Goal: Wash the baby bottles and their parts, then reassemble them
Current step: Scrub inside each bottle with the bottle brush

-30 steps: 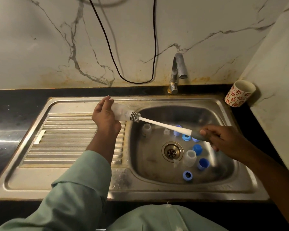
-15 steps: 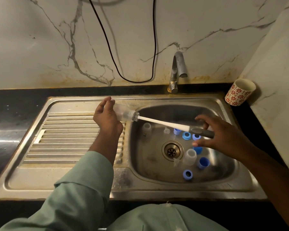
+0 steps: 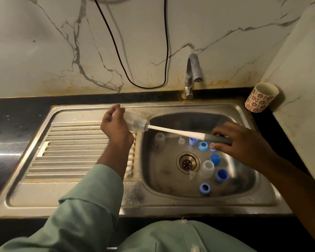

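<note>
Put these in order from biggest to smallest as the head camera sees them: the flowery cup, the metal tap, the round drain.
1. Curved metal tap
2. White cup with red flowers, looks nearly as big, so unsure
3. Round metal drain, clearly smallest

A white marble-patterned wall (image 3: 44, 42) with grey veins and rusty stains along its base rises behind a black stone desk (image 3: 16, 113). A thin black cable (image 3: 165, 42) loops down it. Light is dim and warm.
</note>
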Demonstrator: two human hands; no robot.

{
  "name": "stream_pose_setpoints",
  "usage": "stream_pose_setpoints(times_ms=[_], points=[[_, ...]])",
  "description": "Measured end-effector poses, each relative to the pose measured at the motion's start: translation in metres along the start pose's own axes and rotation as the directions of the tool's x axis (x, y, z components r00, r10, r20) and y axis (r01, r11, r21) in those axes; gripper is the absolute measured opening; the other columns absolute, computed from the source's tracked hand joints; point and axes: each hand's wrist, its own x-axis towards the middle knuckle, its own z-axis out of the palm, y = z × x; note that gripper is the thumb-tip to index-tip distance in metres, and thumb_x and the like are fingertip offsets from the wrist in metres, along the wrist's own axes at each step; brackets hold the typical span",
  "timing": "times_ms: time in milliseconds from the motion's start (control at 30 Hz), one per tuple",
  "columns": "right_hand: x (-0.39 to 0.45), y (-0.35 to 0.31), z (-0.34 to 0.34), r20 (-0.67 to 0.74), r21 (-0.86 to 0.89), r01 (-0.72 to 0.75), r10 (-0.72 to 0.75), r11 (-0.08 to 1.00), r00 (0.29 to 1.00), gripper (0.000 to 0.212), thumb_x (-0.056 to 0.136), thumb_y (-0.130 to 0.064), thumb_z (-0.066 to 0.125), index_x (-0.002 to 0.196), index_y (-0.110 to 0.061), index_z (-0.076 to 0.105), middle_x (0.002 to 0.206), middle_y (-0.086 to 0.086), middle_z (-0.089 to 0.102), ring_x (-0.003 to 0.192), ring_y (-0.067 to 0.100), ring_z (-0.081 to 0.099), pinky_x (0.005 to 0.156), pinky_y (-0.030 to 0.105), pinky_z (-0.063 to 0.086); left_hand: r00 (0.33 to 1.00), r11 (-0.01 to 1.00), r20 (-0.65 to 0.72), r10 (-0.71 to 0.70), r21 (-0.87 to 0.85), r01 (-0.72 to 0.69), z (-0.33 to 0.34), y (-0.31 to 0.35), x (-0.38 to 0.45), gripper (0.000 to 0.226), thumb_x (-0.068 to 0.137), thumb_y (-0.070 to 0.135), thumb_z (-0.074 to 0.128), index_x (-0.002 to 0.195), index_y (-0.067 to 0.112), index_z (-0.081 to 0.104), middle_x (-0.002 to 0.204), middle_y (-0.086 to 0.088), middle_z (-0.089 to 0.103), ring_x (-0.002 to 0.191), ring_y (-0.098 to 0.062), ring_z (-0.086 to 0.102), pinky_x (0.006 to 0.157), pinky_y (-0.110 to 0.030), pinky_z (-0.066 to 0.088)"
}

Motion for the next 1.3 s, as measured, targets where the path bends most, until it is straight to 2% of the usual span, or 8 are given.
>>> stream_pose_setpoints(times_ms=[200,400,567,700,800,967,1167,1300], points=[[0.002,-0.007,-0.031,0.005,-0.029,-0.064,0.064,0.998,0.998,0.026,0.086,-0.052,0.055,0.084,-0.030,0.068,0.056,-0.013,0.056,0.051,0.002,0.053,0.046,0.021,0.039,0.995,0.995,0.044,0.093,0.037,-0.094,0.002,0.001,-0.002,0.015,0.085,0.001,0.074,0.091,0.015,0.074,0.078,0.011,0.069,0.071,-0.002,0.068,0.069,-0.023,0.058],[0.012,-0.026,-0.039,0.402,0.312,-0.332,0.193,0.890,0.895,0.022,0.095,-0.041,0.051,0.084,-0.026,0.064,0.052,-0.017,0.059,0.047,-0.001,0.053,0.043,0.010,0.037,0.990,0.990,0.045,0.131,0.046,-0.133,0.004,-0.001,-0.005,0.017,0.084,-0.001,0.074,0.099,0.007,0.075,0.081,0.008,0.067,0.066,0.002,0.067,0.065,-0.020,0.055],[0.013,-0.031,-0.041,0.200,-0.121,-0.039,0.062,0.992,0.978,0.045,0.074,-0.040,0.079,0.096,-0.041,0.040,0.086,-0.012,0.050,0.073,0.007,0.053,0.055,0.019,0.039,0.963,0.954,0.047,0.265,0.131,-0.269,0.000,0.001,-0.003,0.014,0.084,0.008,0.075,0.094,0.018,0.075,0.096,0.003,0.069,0.086,-0.010,0.066,0.067,-0.017,0.054],[0.012,-0.029,-0.030,-0.113,-0.354,0.088,-0.136,0.931,0.984,0.028,0.072,-0.028,0.082,0.086,-0.017,0.060,0.075,0.002,0.061,0.069,0.022,0.055,0.063,0.028,0.040,0.949,0.936,0.041,0.312,0.160,-0.314,0.000,0.002,-0.002,0.013,0.085,0.009,0.075,0.094,0.019,0.074,0.097,0.001,0.068,0.086,-0.010,0.064,0.065,-0.014,0.052],[0.010,-0.034,-0.022,-0.107,-0.133,-0.047,0.033,0.990,0.994,0.018,0.081,-0.032,0.074,0.085,-0.016,0.066,0.072,0.001,0.065,0.067,0.017,0.056,0.061,0.027,0.041,0.938,0.919,0.045,0.345,0.187,-0.347,-0.003,0.004,0.001,0.013,0.085,0.009,0.073,0.098,0.011,0.074,0.102,-0.004,0.068,0.087,-0.009,0.064,0.067,-0.014,0.052],[0.015,-0.033,-0.021,0.284,0.268,-0.250,0.171,0.931,0.943,0.017,0.088,-0.039,0.063,0.097,-0.024,0.066,0.069,-0.009,0.062,0.065,0.005,0.061,0.049,0.011,0.041,0.882,0.825,0.152,0.446,0.313,-0.471,-0.006,0.006,0.000,0.019,0.085,0.013,0.073,0.103,0.009,0.073,0.113,-0.012,0.065,0.100,-0.016,0.061,0.069,-0.011,0.050],[0.015,-0.033,-0.022,0.136,-0.229,0.018,0.013,0.973,0.991,0.028,0.082,-0.039,0.070,0.101,-0.027,0.052,0.089,-0.009,0.056,0.068,0.006,0.050,0.054,0.013,0.027,0.907,0.860,0.046,0.419,0.299,-0.413,-0.003,0.002,-0.001,0.017,0.085,0.010,0.074,0.102,0.010,0.073,0.114,-0.010,0.066,0.103,-0.019,0.062,0.078,-0.022,0.056],[0.019,-0.034,-0.020,0.268,0.085,-0.174,0.146,0.981,0.952,0.017,0.085,-0.039,0.067,0.090,-0.023,0.064,0.070,-0.002,0.065,0.060,0.008,0.059,0.052,0.017,0.040,0.903,0.849,0.067,0.425,0.318,-0.423,-0.003,-0.001,0.002,0.020,0.085,0.012,0.075,0.100,0.023,0.070,0.115,-0.004,0.065,0.107,-0.018,0.062,0.092,-0.038,0.058]])
